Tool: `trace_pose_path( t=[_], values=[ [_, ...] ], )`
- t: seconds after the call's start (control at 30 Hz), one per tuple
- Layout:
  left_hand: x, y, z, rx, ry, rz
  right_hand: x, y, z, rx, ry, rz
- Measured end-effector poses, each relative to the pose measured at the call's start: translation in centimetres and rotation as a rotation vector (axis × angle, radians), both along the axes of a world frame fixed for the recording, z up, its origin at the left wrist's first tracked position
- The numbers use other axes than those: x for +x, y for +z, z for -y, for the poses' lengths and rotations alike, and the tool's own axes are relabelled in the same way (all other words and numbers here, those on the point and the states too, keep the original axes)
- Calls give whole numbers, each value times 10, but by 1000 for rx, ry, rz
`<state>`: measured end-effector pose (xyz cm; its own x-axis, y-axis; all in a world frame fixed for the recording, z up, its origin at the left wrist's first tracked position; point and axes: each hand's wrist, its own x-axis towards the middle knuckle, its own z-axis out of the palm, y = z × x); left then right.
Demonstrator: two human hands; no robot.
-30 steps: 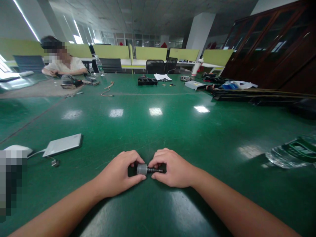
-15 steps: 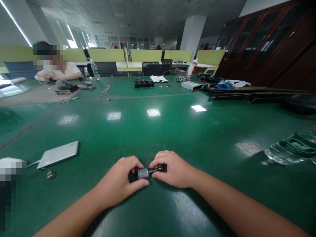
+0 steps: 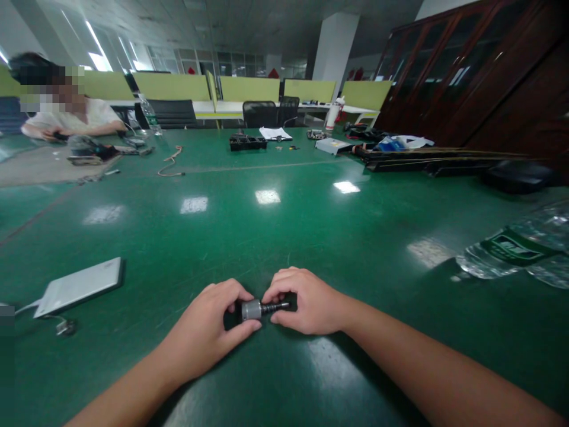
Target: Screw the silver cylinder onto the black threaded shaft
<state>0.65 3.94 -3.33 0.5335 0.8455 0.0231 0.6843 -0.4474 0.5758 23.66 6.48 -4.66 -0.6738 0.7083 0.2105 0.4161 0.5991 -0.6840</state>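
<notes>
On the green tabletop in front of me lies a small metal part (image 3: 252, 309): a grey cylinder with a thinner dark shaft that looks ringed with a spring or thread. My left hand (image 3: 212, 323) grips the cylinder end between thumb and fingers. From the other side, my right hand (image 3: 304, 299) curls its thumb and fingers around the shaft (image 3: 276, 306), whose tip points into the palm. The part lies level between the two hands. Parts of the fingertips on its far side are hidden.
A silvery power bank (image 3: 82, 284) with a cable lies at left. Clear plastic bottles (image 3: 507, 252) lie at right. Farther back are a black tray-like part (image 3: 248, 143), papers (image 3: 275, 134), a white tumbler (image 3: 332, 114) and long black strips (image 3: 413, 159). A person (image 3: 80, 115) sits at far left.
My view has turned slightly right, so the surroundings shift left in the picture. Both hands keep nearly the same hold on the metal part.
</notes>
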Motion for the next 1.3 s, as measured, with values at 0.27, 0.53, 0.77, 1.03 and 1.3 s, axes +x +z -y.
trace_pose_path(
  t=[0.27, 0.53, 0.77, 1.03, 1.3],
  values=[
    [-3, -1, 3, 6, 44, 5, -5, 1, 0, -8, -17, 2],
    [0, 2, 6, 16, 39, 1, -6, 4, 3, 4, -24, 13],
    [3, 5, 7, 14, 48, -13, -2, 3, 3, 37, -17, 24],
    [1, 6, 11, 18, 49, -1, -2, 2, 3, 71, 4, -6],
    [1, 5, 11, 26, 56, 2, -2, 3, 4, 87, 0, -11]
  ],
)
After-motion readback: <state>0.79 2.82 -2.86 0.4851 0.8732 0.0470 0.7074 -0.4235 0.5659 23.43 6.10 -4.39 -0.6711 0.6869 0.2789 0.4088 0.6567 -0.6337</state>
